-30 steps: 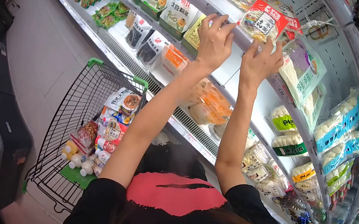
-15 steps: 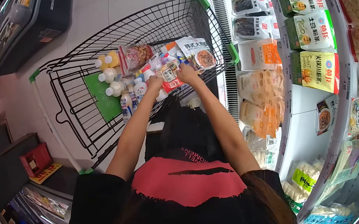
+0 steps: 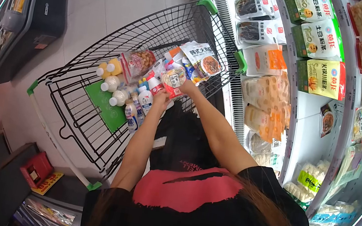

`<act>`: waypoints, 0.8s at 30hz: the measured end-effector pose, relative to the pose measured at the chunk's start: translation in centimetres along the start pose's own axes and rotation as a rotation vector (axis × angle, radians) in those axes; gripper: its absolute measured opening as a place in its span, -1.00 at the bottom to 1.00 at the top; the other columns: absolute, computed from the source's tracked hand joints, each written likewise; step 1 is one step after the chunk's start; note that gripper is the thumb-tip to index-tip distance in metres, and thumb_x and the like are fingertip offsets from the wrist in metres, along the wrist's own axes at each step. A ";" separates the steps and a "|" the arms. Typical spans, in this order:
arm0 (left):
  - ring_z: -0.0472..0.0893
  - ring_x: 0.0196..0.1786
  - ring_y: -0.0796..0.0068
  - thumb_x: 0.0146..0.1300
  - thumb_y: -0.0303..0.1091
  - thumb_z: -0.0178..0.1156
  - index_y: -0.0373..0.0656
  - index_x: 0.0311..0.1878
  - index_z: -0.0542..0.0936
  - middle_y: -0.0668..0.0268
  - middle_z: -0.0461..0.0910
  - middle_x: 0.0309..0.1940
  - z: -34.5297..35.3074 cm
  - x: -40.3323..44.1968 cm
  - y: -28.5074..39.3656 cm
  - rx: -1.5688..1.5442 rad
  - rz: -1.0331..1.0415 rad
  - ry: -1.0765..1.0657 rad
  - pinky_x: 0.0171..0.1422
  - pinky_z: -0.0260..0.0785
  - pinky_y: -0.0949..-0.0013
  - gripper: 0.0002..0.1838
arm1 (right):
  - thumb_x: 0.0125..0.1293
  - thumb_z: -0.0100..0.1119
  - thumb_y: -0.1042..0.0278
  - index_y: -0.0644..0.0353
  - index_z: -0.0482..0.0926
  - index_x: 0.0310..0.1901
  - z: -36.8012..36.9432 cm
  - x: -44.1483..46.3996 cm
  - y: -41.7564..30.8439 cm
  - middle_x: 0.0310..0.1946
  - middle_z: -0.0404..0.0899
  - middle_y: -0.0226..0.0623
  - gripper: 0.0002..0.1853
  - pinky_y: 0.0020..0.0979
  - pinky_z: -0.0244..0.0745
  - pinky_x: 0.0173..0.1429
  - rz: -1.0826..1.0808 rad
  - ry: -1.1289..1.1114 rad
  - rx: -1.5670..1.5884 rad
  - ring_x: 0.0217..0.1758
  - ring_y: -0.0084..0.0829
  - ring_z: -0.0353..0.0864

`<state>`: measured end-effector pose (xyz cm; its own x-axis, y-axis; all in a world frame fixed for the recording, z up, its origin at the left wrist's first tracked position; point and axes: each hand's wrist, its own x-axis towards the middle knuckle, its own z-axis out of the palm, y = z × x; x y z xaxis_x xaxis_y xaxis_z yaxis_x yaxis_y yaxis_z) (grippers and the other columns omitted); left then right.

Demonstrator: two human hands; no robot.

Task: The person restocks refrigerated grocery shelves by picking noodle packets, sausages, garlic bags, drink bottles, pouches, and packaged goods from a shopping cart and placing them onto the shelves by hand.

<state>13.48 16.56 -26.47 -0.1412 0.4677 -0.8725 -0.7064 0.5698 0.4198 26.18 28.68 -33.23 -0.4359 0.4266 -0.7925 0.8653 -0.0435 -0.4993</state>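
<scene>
Beside a shop shelf [image 3: 308, 106], the cart [image 3: 240, 62] already has the red packet [image 3: 174, 78] among its bottles [image 3: 145, 99]. Right fingers [image 3: 187, 86] seem to grasp its edge, not yet released; left fingers [image 3: 161, 96] touch nearby, grip unclear.

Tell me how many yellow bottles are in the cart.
2: one yellow bottle beside the reddish bag, another yellow bottle just left of the first in the picture. More may lie hidden in the cart.

“火锅川粉条” on yellow pack [image 3: 321, 78] — “土豆粉条” on two white-and-green packs [image 3: 320, 39]
</scene>
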 end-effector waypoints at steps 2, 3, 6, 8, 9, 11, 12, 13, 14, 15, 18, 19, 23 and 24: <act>0.56 -0.15 0.35 0.23 -0.60 0.09 -0.03 0.03 0.54 0.33 0.56 -0.21 0.0 0.1 0.3 -0.074 0.039 -0.046 0.08 0.45 0.11 -0.67 | 0.12 0.20 0.09 0.06 0.53 0.14 -1.5 -4.7 -4.4 0.15 0.51 0.12 -0.47 -0.08 0.36 0.35 0.085 0.142 -0.068 0.31 0.08 0.45; 0.56 -0.14 0.35 0.26 -0.58 0.09 -0.05 0.10 0.53 0.32 0.56 -0.18 0.2 -0.1 0.6 -0.029 0.074 -0.046 0.07 0.47 0.13 -0.64 | 0.12 0.20 0.08 0.03 0.58 0.10 -1.6 -7.0 -6.5 0.13 0.53 0.13 -0.51 -0.11 0.37 0.34 0.173 0.280 -0.140 0.28 0.04 0.48; 0.56 -0.13 0.35 0.31 -0.52 0.10 -0.11 0.23 0.49 0.29 0.57 -0.12 1.4 -0.2 0.8 0.028 0.100 0.037 0.03 0.50 0.17 -0.59 | 0.16 0.16 -0.02 0.17 0.56 0.13 -1.1 -9.2 -7.1 0.23 0.47 0.07 -0.43 -0.10 0.31 0.37 0.255 0.332 -0.032 0.32 -0.09 0.47; 0.58 -0.08 0.32 0.32 -0.39 0.19 -0.16 0.28 0.46 0.25 0.57 -0.03 3.9 -1.0 1.8 0.062 0.071 0.125 0.00 0.52 0.26 -0.55 | 0.21 0.13 -0.13 0.31 0.47 0.24 -0.5 -6.0 -4.4 0.30 0.44 0.03 -0.28 -0.08 0.36 0.34 0.158 0.141 -0.069 0.34 -0.11 0.47; 0.58 -0.08 0.32 0.32 -0.39 0.19 -0.16 0.28 0.46 0.25 0.57 -0.03 4.8 -1.4 1.9 0.074 0.075 0.119 0.00 0.52 0.26 -0.55 | 0.21 0.13 -0.13 0.31 0.47 0.24 0.1 -5.1 -3.5 0.30 0.44 0.03 -0.28 -0.08 0.36 0.34 0.157 0.151 -0.059 0.34 -0.11 0.47; 0.61 -0.19 0.27 0.33 -0.43 0.15 -0.07 0.29 0.38 0.31 0.57 -0.16 6.6 -1.4 2.2 0.194 0.005 0.072 0.05 0.51 0.09 -0.54 | 0.23 0.10 -0.19 0.31 0.51 0.20 0.2 -3.9 -2.4 0.21 0.51 0.07 -0.28 -0.15 0.47 0.24 0.116 0.120 0.083 0.24 -0.06 0.55; 0.64 -0.19 0.31 0.30 -0.46 0.15 -0.11 0.20 0.46 0.30 0.60 -0.18 6.2 0.2 1.3 0.246 0.080 0.051 0.05 0.54 0.12 -0.61 | 0.23 0.10 -0.19 0.31 0.51 0.20 0.4 -3.0 -1.7 0.21 0.51 0.07 -0.28 -0.15 0.47 0.24 0.118 0.131 0.088 0.24 -0.06 0.55; 0.64 -0.19 0.31 0.30 -0.46 0.15 -0.11 0.20 0.46 0.30 0.60 -0.18 5.8 1.4 0.8 0.252 0.084 0.043 0.05 0.54 0.12 -0.61 | 0.21 0.13 -0.17 0.31 0.53 0.17 0.9 -1.9 -1.0 0.16 0.55 0.07 -0.30 -0.18 0.49 0.22 -0.068 0.137 -0.091 0.21 -0.03 0.57; 0.64 -0.18 0.34 0.27 -0.49 0.15 -0.13 0.16 0.49 0.29 0.61 -0.17 5.5 2.4 0.4 0.245 0.129 0.066 0.03 0.56 0.14 -0.63 | 0.19 0.17 -0.16 0.31 0.56 0.14 1.4 -0.6 -0.2 0.12 0.58 0.07 -0.32 -0.20 0.52 0.19 -0.252 0.139 -0.275 0.18 0.00 0.59; 0.64 -0.16 0.37 0.25 -0.51 0.15 -0.16 0.12 0.51 0.27 0.62 -0.15 5.2 2.7 0.0 0.235 0.169 0.092 0.01 0.58 0.16 -0.65 | 0.19 0.17 -0.16 0.31 0.56 0.14 2.1 0.7 0.7 0.12 0.58 0.07 -0.32 -0.20 0.52 0.19 -0.248 0.140 -0.273 0.18 0.00 0.59; 0.66 -0.12 0.35 0.21 -0.58 0.15 -0.20 0.12 0.53 0.24 0.62 -0.09 4.5 1.4 1.2 0.168 0.131 0.118 -0.03 0.61 0.18 -0.62 | 0.05 0.35 0.04 0.47 0.44 0.16 -0.4 -3.7 -1.5 0.10 0.55 0.22 -0.26 -0.25 0.53 0.17 -0.008 0.278 0.190 0.18 0.03 0.59; 0.66 -0.11 0.34 0.22 -0.59 0.14 -0.20 0.16 0.51 0.24 0.62 -0.08 4.0 1.9 1.5 0.144 0.156 0.100 -0.03 0.61 0.18 -0.59 | 0.05 0.35 0.04 0.47 0.44 0.16 -1.7 -5.0 -2.1 0.10 0.55 0.22 -0.26 -0.25 0.53 0.17 -0.008 0.280 0.191 0.18 0.03 0.59; 0.66 -0.09 0.35 0.27 -0.59 0.08 -0.27 0.14 0.49 0.20 0.60 -0.03 3.0 -5.3 5.5 0.047 0.201 0.027 -0.12 0.60 0.29 -0.64 | 0.14 0.26 0.10 0.45 0.35 0.18 -4.0 -8.7 -3.8 0.11 0.52 0.27 -0.31 -0.19 0.45 0.25 0.191 0.316 0.340 0.21 0.11 0.54; 0.65 -0.06 0.40 0.32 -0.57 0.08 -0.27 0.17 0.47 0.21 0.60 -0.01 1.4 -5.3 5.7 0.100 0.232 -0.050 -0.12 0.58 0.33 -0.65 | 0.16 0.24 0.11 0.45 0.33 0.20 -4.7 -10.4 -4.7 0.11 0.52 0.26 -0.31 -0.18 0.44 0.25 0.106 0.327 0.442 0.19 0.08 0.56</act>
<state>11.14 18.26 -19.14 -0.2557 0.6251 -0.7374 -0.5864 0.5061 0.6324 27.83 28.70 -20.99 -0.1916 0.6540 -0.7319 0.6836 -0.4461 -0.5776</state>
